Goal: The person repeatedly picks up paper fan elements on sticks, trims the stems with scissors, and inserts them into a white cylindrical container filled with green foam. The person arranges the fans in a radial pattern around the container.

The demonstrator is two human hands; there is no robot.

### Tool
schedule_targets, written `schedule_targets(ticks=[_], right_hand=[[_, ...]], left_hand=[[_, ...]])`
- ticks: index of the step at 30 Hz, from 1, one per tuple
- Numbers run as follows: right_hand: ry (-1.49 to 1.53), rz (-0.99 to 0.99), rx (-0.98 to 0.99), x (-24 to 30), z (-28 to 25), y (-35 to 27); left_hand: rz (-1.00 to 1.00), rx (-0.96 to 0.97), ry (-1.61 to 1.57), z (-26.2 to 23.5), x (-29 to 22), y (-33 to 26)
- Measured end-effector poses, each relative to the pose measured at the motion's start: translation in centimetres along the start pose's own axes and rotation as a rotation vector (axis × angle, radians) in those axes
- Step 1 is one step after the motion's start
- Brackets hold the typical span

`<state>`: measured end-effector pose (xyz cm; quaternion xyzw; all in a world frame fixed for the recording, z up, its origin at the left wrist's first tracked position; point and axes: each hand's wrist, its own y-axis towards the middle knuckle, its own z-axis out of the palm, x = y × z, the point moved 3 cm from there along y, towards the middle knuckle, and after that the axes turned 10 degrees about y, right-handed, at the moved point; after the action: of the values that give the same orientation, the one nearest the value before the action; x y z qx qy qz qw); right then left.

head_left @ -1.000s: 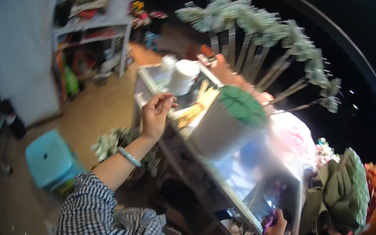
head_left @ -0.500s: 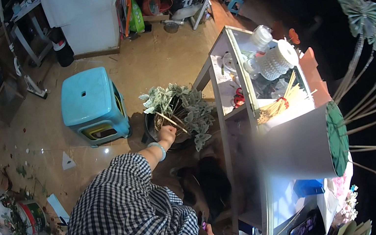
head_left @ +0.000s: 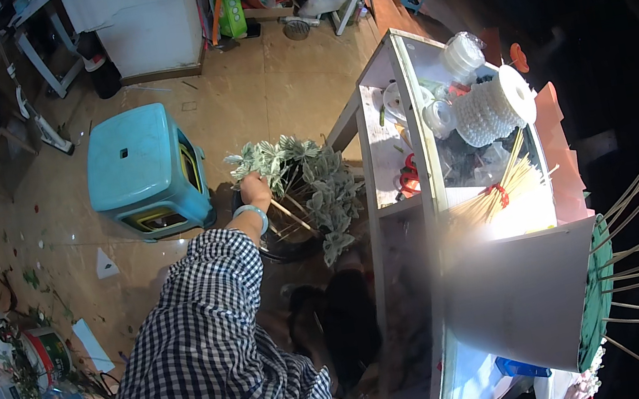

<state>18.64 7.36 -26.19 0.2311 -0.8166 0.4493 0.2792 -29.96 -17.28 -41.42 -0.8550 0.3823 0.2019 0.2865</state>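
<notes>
My left hand [head_left: 254,190], with a pale bracelet at the wrist, reaches into a dark bucket [head_left: 294,251] on the floor. Its fingers are closed among grey-green pleated leaf sprays [head_left: 270,157], around what looks like a leaf stem; the fingertips are partly hidden. Pale stick-like stems [head_left: 293,216] slant down into the bucket from beside the hand. More leaf sprays [head_left: 332,189] hang over the bucket's right side. Of my right hand, little shows beyond the checked cuff at the bottom; its fingers are hidden.
A blue plastic stool [head_left: 129,159] stands left of the bucket. Close on the right is a white-framed shelf [head_left: 417,141] bearing a bead spool [head_left: 483,115], a bundle of thin sticks [head_left: 497,199] and a large wrapped, stemmed arrangement [head_left: 522,301]. Scraps and clippings litter the floor at left.
My left hand has moved up and left, from beside a pale stick to the leaf sprays. My right hand, earlier visible with something purple, is now mostly hidden. The view has shifted slightly.
</notes>
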Motion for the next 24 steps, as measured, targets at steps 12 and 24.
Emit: schedule_targets(ticks=[12,24], right_hand=[[0.211,-0.104,0.056,-1.4,0.3,-0.5],[0.128,-0.344,-0.036,1.7,0.4,-2.4]], left_hand=[[1.153,0.355,0.589,8.5,-1.5,-13.1],[1.203,0.368,0.604,15.2,0.6,-10.0]])
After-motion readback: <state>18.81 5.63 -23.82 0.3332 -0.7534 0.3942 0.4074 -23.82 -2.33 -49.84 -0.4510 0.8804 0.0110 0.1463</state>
